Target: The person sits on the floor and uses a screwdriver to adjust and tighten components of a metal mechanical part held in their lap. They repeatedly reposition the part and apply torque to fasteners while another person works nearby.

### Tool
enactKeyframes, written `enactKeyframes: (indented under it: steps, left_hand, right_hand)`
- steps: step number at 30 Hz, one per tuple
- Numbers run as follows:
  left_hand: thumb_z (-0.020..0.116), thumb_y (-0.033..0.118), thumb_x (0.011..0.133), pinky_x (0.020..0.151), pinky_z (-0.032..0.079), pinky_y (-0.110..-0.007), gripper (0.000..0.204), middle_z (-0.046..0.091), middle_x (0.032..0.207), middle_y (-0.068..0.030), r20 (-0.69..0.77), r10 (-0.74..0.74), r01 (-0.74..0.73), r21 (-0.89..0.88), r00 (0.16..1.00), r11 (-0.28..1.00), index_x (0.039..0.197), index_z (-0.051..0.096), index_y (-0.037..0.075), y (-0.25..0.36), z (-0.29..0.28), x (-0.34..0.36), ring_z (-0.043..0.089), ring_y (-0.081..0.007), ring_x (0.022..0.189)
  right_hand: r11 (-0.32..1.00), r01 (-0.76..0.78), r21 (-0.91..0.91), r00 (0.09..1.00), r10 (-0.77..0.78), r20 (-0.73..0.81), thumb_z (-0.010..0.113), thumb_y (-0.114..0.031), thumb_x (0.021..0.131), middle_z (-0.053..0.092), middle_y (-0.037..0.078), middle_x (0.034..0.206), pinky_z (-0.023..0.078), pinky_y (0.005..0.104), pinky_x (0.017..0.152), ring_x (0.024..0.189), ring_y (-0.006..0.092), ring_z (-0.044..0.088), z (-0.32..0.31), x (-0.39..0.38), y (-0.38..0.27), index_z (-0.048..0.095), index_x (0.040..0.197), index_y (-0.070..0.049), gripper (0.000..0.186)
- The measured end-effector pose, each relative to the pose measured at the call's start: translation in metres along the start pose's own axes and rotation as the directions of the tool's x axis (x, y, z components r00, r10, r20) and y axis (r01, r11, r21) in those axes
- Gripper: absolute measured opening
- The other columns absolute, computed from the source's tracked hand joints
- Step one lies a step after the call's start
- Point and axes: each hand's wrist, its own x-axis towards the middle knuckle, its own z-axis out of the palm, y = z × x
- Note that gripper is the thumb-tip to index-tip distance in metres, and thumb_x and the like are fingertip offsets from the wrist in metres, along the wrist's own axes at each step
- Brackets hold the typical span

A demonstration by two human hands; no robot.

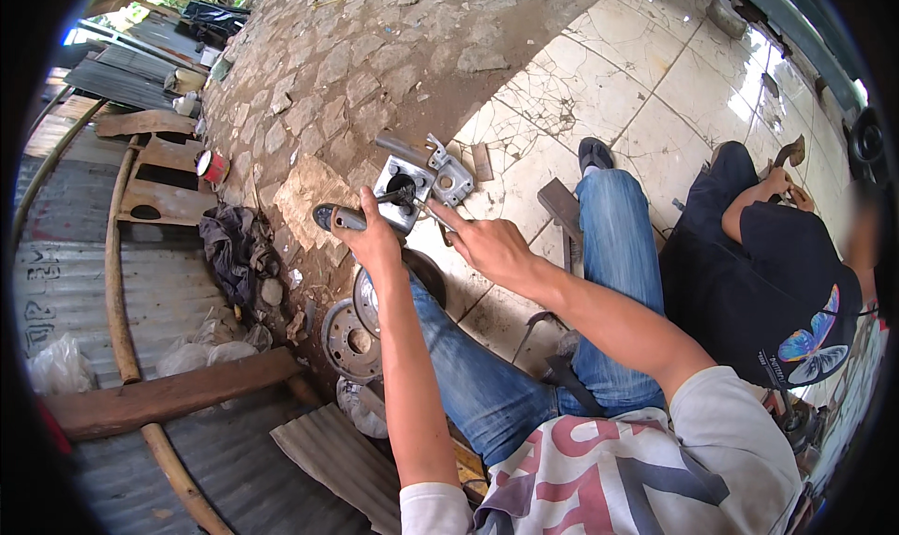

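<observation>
A square silver metal housing [394, 212] with a dark central bore rests low between my legs, with a grey pipe [400, 146] and a flat metal bracket [452, 184] behind it. My left hand [372, 242] grips a short metal bar [348, 218] at the housing's near left side. My right hand [478, 245] holds a metal tool [445, 212] that reaches to the housing's right side by the bore; its exact kind is hard to tell. Round metal discs [346, 348] lie by my left leg.
A co-worker [768, 282] in a dark shirt sits close on my right over cracked tiles. Corrugated sheets [159, 291], a wooden beam [169, 394], dark cloth [234, 254] and a red can [213, 167] are on the left. Steel channels [560, 207] lie beside my right knee.
</observation>
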Motion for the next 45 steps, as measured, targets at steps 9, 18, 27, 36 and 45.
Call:
enactKeyframes:
  steps: [9, 18, 27, 36, 45]
  left_hand:
    - [0.069, 0.048, 0.086, 0.1, 0.039, -0.038, 0.084, 0.045, 0.131, -0.0254, -0.013, -0.015, 0.015, 0.023, 1.0, 1.0, 0.14, 0.027, -0.002, -0.001, 0.001, 0.001, 0.049, -0.031, 0.116]
    - [0.067, 0.053, 0.085, 0.105, 0.037, -0.04, 0.092, 0.041, 0.139, -0.0267, -0.005, -0.03, 0.03, -0.015, 1.0, 0.999, 0.143, 0.025, -0.003, -0.016, -0.001, 0.017, 0.047, -0.0342, 0.124]
    - [0.069, 0.057, 0.081, 0.099, 0.044, -0.038, 0.101, 0.047, 0.135, -0.0267, -0.002, -0.008, 0.008, 0.031, 1.0, 1.0, 0.143, 0.023, -0.007, -0.012, 0.002, 0.012, 0.053, -0.0322, 0.119]
    - [0.069, 0.059, 0.08, 0.101, 0.043, -0.038, 0.107, 0.043, 0.138, -0.0269, 0.026, -0.031, 0.03, 0.034, 0.999, 0.999, 0.147, 0.017, -0.007, -0.01, 0.004, 0.021, 0.05, -0.032, 0.123]
    - [0.068, 0.057, 0.082, 0.106, 0.036, -0.041, 0.096, 0.042, 0.137, -0.0289, 0.029, -0.019, 0.019, 0.018, 0.999, 1.0, 0.143, 0.024, -0.004, -0.006, 0.007, 0.013, 0.046, -0.0355, 0.125]
  right_hand:
    - [0.995, -0.026, 0.101, 0.99, 0.04, -0.135, 0.055, -0.014, 0.094, 0.066, 0.018, 0.069, 0.053, 0.0467, 0.058, 0.063, 0.0375, 0.065, -0.005, 0.003, -0.004, 0.056, 0.123, -0.011, 0.03]
    - [0.925, -0.067, 0.373, 0.979, 0.134, -0.157, 0.055, -0.011, 0.092, 0.063, 0.019, 0.104, 0.05, 0.0433, 0.08, 0.092, 0.0359, 0.063, 0.009, 0.005, 0.003, 0.059, 0.115, -0.003, 0.024]
    - [0.863, -0.109, 0.494, 0.972, 0.196, -0.128, 0.06, -0.008, 0.09, 0.065, 0.019, 0.093, 0.048, 0.0418, 0.078, 0.085, 0.0343, 0.063, 0.01, 0.014, 0.005, 0.057, 0.114, -0.006, 0.025]
    - [0.886, -0.07, 0.458, 0.979, 0.15, -0.14, 0.058, -0.005, 0.09, 0.059, 0.023, 0.098, 0.048, 0.0468, 0.077, 0.089, 0.0409, 0.06, 0.012, 0.007, 0.006, 0.053, 0.119, -0.01, 0.03]
    - [0.86, -0.098, 0.501, 0.976, 0.182, -0.12, 0.057, -0.012, 0.092, 0.063, 0.022, 0.09, 0.048, 0.0461, 0.072, 0.083, 0.0388, 0.062, 0.009, 0.012, 0.005, 0.055, 0.113, -0.006, 0.022]
